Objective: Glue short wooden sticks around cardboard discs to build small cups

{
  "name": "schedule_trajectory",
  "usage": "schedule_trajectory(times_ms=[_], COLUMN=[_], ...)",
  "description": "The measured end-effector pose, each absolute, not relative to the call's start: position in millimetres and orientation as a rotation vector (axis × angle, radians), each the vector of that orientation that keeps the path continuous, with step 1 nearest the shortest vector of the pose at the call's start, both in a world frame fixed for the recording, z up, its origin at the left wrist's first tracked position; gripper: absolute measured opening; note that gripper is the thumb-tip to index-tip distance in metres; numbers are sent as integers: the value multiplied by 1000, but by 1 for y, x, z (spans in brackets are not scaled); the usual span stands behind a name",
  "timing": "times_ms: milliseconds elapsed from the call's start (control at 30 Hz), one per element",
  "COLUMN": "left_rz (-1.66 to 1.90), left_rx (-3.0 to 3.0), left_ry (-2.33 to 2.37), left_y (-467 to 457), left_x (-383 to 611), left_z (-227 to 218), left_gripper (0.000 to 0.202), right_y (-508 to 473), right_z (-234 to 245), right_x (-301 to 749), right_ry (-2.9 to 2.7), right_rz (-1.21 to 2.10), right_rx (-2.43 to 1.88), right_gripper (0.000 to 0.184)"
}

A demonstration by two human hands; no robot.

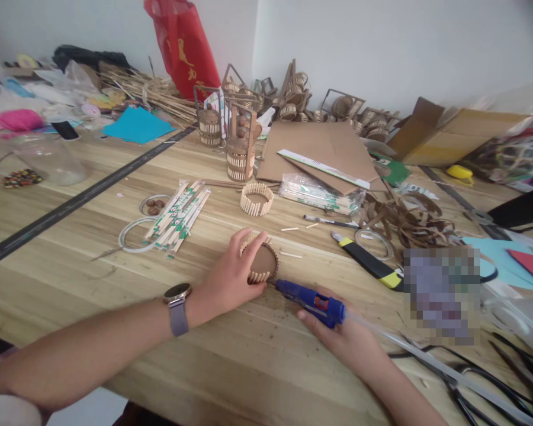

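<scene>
My left hand [225, 278] grips a small round cardboard basket [264, 263] by its rim, fingers over the far side and thumb at the near side. Short wooden sticks stand around part of its edge. In my right hand [353, 337] is a blue glue gun [311, 300], a long clear glue stick trailing from its back. The nozzle points left at the near right edge of the basket, by my left thumb; whether it touches is hard to tell. Just beyond sits a similar ring of sticks [256, 200] on a round base.
Wrapped chopsticks [177, 219] and tape rolls [135, 234] lie to the left. A black-yellow utility knife [368, 261], brown strips [400, 219] and scissors [457, 378] are on the right. Behind stand model wooden buckets [240, 157], cardboard sheets [311, 139] and a red bag [184, 50].
</scene>
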State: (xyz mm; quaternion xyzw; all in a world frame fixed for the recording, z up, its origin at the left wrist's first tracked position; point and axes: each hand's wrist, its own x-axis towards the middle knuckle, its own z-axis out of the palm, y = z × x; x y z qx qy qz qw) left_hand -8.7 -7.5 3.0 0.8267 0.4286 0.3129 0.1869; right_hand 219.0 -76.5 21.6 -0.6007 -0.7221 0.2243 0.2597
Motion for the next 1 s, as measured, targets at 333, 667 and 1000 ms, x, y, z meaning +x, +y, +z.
schedule_trajectory(times_ms=[333, 667, 1000], left_rz=[854, 852, 844], left_rx=[2357, 2377, 2382], left_ry=[1221, 1196, 1201], left_y=[-8, -8, -8], left_x=[-9, -10, -11], left_z=[3, 4, 1], left_gripper=[92, 97, 96], right_y=[-77, -64, -56], right_z=[20, 18, 44], right_x=[218, 250, 291], right_ry=[-1975, -1321, -1612], right_rz=[611, 970, 225], right_rx=[-1620, -1811, -2289], right_gripper=[27, 43, 35])
